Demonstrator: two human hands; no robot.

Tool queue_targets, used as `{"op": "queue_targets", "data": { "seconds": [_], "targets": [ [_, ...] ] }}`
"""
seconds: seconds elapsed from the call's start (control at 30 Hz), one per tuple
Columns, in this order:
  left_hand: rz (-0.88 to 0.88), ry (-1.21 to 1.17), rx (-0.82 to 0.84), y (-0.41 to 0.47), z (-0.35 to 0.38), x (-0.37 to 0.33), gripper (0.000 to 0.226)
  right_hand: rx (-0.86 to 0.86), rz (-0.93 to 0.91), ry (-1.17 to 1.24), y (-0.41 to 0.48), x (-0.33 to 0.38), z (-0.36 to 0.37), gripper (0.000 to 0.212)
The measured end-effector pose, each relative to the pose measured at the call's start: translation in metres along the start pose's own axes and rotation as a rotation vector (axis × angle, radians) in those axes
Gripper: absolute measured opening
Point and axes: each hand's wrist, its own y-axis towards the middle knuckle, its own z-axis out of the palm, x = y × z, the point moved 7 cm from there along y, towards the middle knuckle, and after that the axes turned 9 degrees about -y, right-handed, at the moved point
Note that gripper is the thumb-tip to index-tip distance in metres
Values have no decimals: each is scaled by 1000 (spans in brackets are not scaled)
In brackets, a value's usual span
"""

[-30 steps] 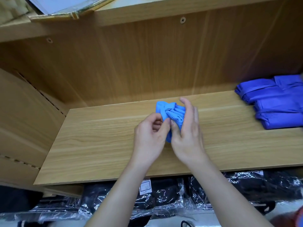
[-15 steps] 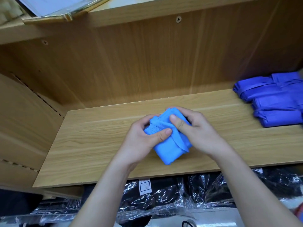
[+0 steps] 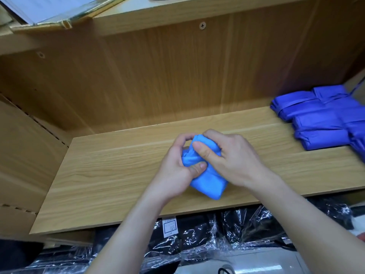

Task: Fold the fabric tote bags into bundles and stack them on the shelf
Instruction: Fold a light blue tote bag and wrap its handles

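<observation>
A: Nearest first; what lies under the shelf (image 3: 110,175)?
B: Black packs (image 3: 199,240) in clear wrap, below its front edge; one bears a white label (image 3: 169,226).
A: And the hands?
B: Both are over the shelf's middle, both gripping the bag (image 3: 209,184); the left hand (image 3: 175,171) curls round its left side, thumb pressed into the cloth; the right hand (image 3: 235,161) wraps its right side and top, thumb laid across the bunched upper end.
A: Where does the bag sit in that hold?
B: Between the two palms; the bunched end is under the thumbs, its far side hidden by fingers; the smooth folded end juts toward the viewer, below both thumbs, free of either hand; whether it touches the shelf I cannot tell.
A: Farther back?
B: A stack (image 3: 324,119) of darker blue folded bags at the shelf's right end, well apart from the hands; behind it the back panel (image 3: 158,76), with a screw (image 3: 202,25) near its top; above, an upper board (image 3: 177,10) carrying papers (image 3: 49,6).
</observation>
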Motion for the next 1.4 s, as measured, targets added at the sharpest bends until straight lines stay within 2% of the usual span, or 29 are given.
{"op": "queue_targets", "data": {
  "seconds": [0.03,0.13,0.17,0.2,0.23,0.3,0.37,0.47,0.53,0.63,0.8,0.9,0.97,1.13,1.2,1.27,1.33,1.4],
  "targets": [
    [39,-19,-24,1,1,-3,55,25,28,123,0,-7,0,43],
    [59,-287,-198,8,-4,1,60,84,315,703,-7,-36,2,53],
    [20,-369,-241,11,-4,7,61,107,389,823,-11,-41,9,45],
    [-31,-410,-241,15,0,13,64,102,407,821,-15,-43,14,34],
    [-85,-426,-203,18,6,19,66,57,410,757,-17,-45,17,28],
    [-180,-412,-93,19,21,26,61,-81,409,566,-23,-52,15,28],
    [-220,-295,-17,21,31,29,47,-180,346,380,-24,-57,7,39],
    [-188,-159,-33,32,34,29,37,-198,225,217,-26,-57,-6,51],
    [-150,-146,-95,43,33,28,37,-164,201,198,-24,-63,-13,52],
    [-147,-173,-183,65,36,31,42,-104,290,286,-20,-89,-15,62],
    [-183,46,-157,111,50,46,67,-162,534,396,-8,-143,-14,50],
    [-144,151,-128,131,58,52,64,-190,646,397,-1,-171,-15,50],
    [-105,272,-61,141,69,55,63,-179,650,280,4,-181,-19,54],
    [-79,550,41,177,98,73,72,-9,557,-317,23,-198,-34,60],
    [-42,648,61,189,106,72,73,-9,499,-429,25,-199,-40,57],
    [14,757,57,197,111,67,73,-81,458,-534,20,-202,-50,49],
    [43,809,49,201,115,62,72,-148,488,-599,13,-213,-65,44],
    [72,854,63,203,120,62,72,-72,543,-619,8,-227,-70,47]
  ]
}}
